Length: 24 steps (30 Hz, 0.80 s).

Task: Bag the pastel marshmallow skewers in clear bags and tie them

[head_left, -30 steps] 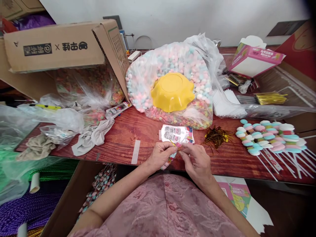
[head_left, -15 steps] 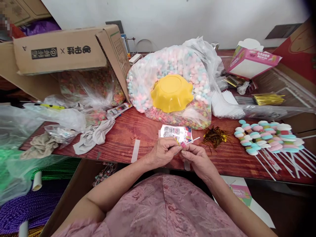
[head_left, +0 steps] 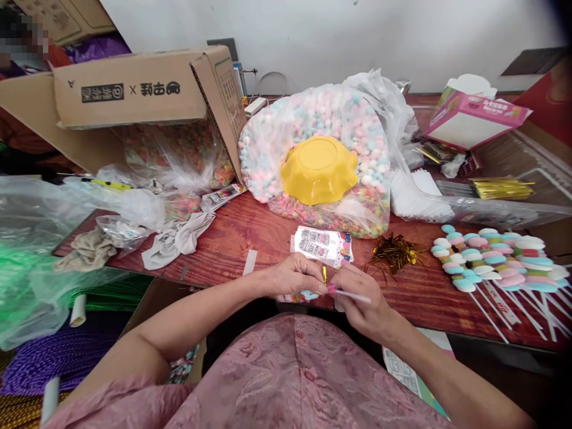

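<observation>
Left of the yellow bowl, a tipped cardboard box spills a clear bag of multicoloured sweets, and crumpled grey cloths lie on the red-brown wood-grain tabletop below it. The bowl itself, scalloped and glossy plastic, sits upside down on a big transparent bag of pastel marshmallows.

Below the bowl, at the near edge of the tabletop, the left hand has its fingers closed on a wrapped marshmallow skewer, whose candy end shows pale blue and pink under the fingertips. A short gold twist tie stands upright between the two hands, just above the skewer. The right hand pinches the same skewer from the other side, fingers together on the wrapper's neck, and the thin white stick pokes out over its knuckles. Just beyond the hands lies a stack of printed labels.

Right of the bowl, a heap of shiny gold twist ties lies loose, then a row of finished marshmallow skewers in pastel discs on white sticks. Farther back stands a pink carton.
</observation>
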Available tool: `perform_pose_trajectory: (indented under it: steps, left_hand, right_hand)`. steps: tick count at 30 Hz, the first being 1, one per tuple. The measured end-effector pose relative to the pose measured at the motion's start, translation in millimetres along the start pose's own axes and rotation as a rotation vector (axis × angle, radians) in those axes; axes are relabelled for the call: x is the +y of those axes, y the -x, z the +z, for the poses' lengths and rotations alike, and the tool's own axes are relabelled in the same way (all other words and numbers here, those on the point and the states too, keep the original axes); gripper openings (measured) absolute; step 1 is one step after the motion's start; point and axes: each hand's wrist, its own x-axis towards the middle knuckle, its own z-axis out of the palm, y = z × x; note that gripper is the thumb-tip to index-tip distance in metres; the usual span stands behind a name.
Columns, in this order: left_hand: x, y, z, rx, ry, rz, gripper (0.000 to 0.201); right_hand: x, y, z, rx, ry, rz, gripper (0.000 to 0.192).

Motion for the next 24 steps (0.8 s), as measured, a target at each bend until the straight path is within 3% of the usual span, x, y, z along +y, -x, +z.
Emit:
perform_pose_trajectory:
  steps: [4,8,14,18,22,24]
  left_hand:
    - [-3.4,0.8,-9.2,-0.279,0.243,-0.317,0.011]
    - [-11.2,-4.1,-13.4,-0.457,0.287,-0.420,0.016]
    - [-9.9,-6.0,-8.6,-0.593,0.154,-0.468,0.020]
    - [-6.9,-7.9,-6.7,-0.643,0.035,-0.415,0.022]
    - [8.7,-12.3,-30.9,-0.762,-0.178,-0.332,0.022]
    - [28.3,-10.6,-44.7,-0.750,-0.336,-0.315,0.025]
  right_hand:
    - [-12.0,2.2,-5.4,-0.030,0.372,-0.534,0.025]
    - [-25.5,-5.1,-10.7,-0.026,0.446,-0.767,0.029]
    - [-31.9,-9.2,-12.4,-0.117,0.427,-0.817,0.028]
    - [-30.1,-6.3,-6.0,-0.188,0.443,-0.807,0.028]
    - [-37.3,-8.3,-4.8,-0.188,0.553,-0.723,0.025]
    - [-39.1,-11.6,-6.6,-0.163,0.635,-0.665,0.020]
